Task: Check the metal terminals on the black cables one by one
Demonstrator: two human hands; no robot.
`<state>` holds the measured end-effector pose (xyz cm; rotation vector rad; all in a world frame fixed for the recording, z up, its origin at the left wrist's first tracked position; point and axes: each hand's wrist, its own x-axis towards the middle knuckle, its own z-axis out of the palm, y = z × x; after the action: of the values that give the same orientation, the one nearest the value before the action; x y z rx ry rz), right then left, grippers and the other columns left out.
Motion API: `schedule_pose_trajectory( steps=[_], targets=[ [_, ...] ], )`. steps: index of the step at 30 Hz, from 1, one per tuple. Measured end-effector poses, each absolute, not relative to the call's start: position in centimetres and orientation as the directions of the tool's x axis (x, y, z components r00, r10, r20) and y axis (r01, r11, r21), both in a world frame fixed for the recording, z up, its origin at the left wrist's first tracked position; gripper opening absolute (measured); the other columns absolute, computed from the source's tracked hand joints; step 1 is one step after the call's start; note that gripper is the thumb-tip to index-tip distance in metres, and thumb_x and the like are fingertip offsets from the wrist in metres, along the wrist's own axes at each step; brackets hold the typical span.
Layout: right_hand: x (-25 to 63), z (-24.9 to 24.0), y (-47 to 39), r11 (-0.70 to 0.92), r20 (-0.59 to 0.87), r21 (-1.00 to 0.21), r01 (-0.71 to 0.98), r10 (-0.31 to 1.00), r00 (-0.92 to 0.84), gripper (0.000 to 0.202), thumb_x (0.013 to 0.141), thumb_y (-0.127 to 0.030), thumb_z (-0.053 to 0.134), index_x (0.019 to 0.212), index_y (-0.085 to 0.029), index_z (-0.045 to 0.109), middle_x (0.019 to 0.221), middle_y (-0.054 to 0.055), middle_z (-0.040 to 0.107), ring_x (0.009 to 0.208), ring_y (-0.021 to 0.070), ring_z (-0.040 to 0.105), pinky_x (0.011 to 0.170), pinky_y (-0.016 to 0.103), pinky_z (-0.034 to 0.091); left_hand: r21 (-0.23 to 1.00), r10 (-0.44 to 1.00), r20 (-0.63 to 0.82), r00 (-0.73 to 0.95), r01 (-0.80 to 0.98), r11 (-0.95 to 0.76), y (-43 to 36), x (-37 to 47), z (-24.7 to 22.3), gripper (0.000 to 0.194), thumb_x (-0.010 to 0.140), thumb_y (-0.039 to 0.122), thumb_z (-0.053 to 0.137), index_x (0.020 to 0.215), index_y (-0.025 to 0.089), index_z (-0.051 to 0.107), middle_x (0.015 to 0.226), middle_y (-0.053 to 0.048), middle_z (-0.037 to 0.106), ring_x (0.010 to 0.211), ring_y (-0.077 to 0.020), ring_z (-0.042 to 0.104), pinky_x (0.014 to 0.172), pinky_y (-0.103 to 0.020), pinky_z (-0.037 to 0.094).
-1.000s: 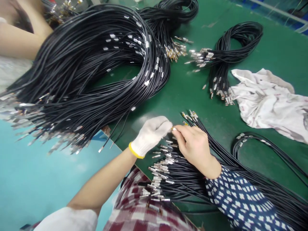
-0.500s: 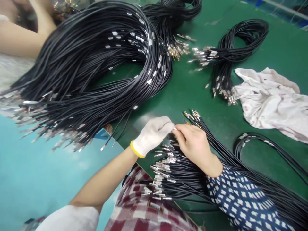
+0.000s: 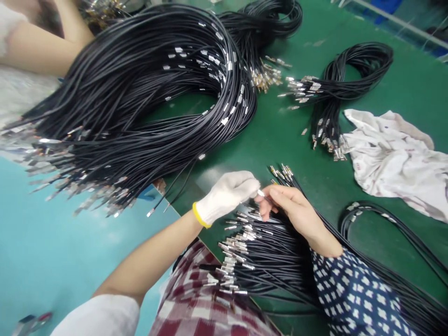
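My left hand, in a white knit glove with a yellow cuff, is closed in a pinch at the tip of a black cable. Between the two hands shows the cable's small white or silvery end piece. My bare right hand grips the same cable just behind that end, thumb and forefinger together, other fingers curled beneath. Below both hands lies a thick bundle of black cables with silvery metal terminals pointing left. A few more cable ends stick out beyond my right hand.
A large looped heap of black cables covers the left of the green table. Smaller coils lie farther back, and a crumpled white cloth is at right. Another person's arm rests behind the heap.
My right hand has turned and its lower fingers have opened out, so more of the cable's end piece shows. My left hand stays pinched near it. The whole view has shifted slightly.
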<state>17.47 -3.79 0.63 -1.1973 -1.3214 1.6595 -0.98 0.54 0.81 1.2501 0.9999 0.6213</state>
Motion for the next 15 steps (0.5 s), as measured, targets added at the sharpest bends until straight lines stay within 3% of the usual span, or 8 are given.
schedule_pose_trajectory(
  steps=[4, 8, 11, 15],
  targets=[
    [16.9, 0.6, -3.7, -0.281, -0.261, -0.960, -0.002, 0.894, -0.363, 0.036, 0.095, -0.051, 0.062, 0.087, -0.017, 0.068, 0.068, 0.000, 0.068, 0.055, 0.0126, 0.064, 0.057, 0.026, 0.051, 0.948, 0.829, -0.314, 0.463, 0.107, 0.299, 0.7, -0.9, 1.0, 0.028, 0.086, 0.027, 0.053, 0.060, 0.020, 0.046, 0.057, 0.003, 0.046, 0.053, -0.0090, 0.041, 0.050, -0.025, 0.032],
    [16.8, 0.5, -3.8, -0.300, -0.278, -0.954, -0.002, 0.887, -0.368, 0.034, 0.094, -0.050, 0.064, 0.088, -0.017, 0.068, 0.060, -0.004, 0.061, 0.046, 0.0084, 0.053, 0.048, 0.022, 0.044, 0.947, 0.858, -0.316, 0.405, 0.084, 0.309, 0.8, -1.0, 1.2, 0.028, 0.089, 0.031, 0.054, 0.064, 0.019, 0.051, 0.059, 0.003, 0.049, 0.056, -0.0092, 0.044, 0.054, -0.024, 0.036],
    [16.9, 0.4, -4.0, -0.293, -0.268, -0.956, -0.014, 0.892, -0.363, 0.033, 0.095, -0.048, 0.062, 0.090, -0.016, 0.068, 0.060, -0.004, 0.060, 0.048, 0.0087, 0.053, 0.048, 0.022, 0.043, 0.969, 0.876, -0.215, 0.432, -0.018, 0.247, 1.0, -0.9, 0.8, 0.022, 0.091, 0.034, 0.056, 0.077, 0.018, 0.063, 0.077, 0.000, 0.063, 0.073, -0.0118, 0.058, 0.071, -0.025, 0.047],
    [16.5, 0.3, -4.2, -0.277, -0.263, -0.961, 0.006, 0.905, -0.335, 0.033, 0.096, -0.047, 0.060, 0.087, -0.017, 0.068, 0.059, -0.004, 0.059, 0.048, 0.0093, 0.052, 0.049, 0.023, 0.044, 0.882, 0.826, -0.220, 0.518, -0.255, 0.395, 2.4, -0.1, 0.0, 0.037, 0.091, 0.051, 0.059, 0.101, 0.018, 0.071, 0.103, -0.008, 0.073, 0.096, -0.0200, 0.068, 0.090, -0.034, 0.053]
  ],
)
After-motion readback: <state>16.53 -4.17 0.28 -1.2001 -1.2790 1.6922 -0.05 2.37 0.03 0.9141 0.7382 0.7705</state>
